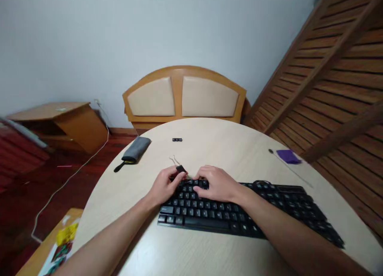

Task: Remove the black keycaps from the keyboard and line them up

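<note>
A black keyboard [206, 214] lies at a slant on the round table [155, 250]. My left hand [166, 184] is at its upper left corner, closed around the black handle of a wire keycap puller [181, 169]. Two thin wire prongs stick up and away from that handle. Close beside it, my right hand [215, 182] rests over the top rows, with curled fingers at the keyboard's back edge and the thumb on the keys. The fingertips are partly hidden. Three small black keycaps [177, 139] sit in a row farther back on the table.
A grey pouch [137, 149] with a black strap lies at the table's left. On the right are a purple cloth [289, 156] and a thin rod with a dark round end [291, 168]. A headboard [184, 92] stands behind the table, a slatted wooden panel [329, 76] to the right.
</note>
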The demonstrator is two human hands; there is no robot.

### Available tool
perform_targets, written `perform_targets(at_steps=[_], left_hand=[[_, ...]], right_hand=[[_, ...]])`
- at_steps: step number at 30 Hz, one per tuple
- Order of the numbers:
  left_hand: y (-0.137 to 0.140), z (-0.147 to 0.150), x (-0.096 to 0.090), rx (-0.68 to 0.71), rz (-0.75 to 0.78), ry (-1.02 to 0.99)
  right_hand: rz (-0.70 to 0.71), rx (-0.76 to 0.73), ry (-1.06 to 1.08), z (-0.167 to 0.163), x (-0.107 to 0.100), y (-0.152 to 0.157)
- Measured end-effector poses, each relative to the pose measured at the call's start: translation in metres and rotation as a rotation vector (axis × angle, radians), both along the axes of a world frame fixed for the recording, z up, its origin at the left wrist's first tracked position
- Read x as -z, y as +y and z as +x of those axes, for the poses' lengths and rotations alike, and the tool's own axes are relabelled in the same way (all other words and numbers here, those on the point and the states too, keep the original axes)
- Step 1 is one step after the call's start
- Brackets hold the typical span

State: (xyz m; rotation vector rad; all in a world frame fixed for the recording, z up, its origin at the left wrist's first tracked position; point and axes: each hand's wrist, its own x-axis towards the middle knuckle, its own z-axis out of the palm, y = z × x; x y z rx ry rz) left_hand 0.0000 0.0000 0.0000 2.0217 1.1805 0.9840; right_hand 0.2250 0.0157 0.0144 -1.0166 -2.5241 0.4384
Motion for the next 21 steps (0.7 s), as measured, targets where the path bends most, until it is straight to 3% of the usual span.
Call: perform_targets(at_steps=[12,21], left_hand=[[0.0039,0.0036,0.0019,0.027,-0.055,-0.074],[0.0008,0.0071,0.0026,0.051,0.016,0.051]], right_hand=[[0.009,-0.032,0.067,-0.003,0.0066,-0.0014],[0.02,-0.058,0.091,-0.0033,0.0103,0.0006]])
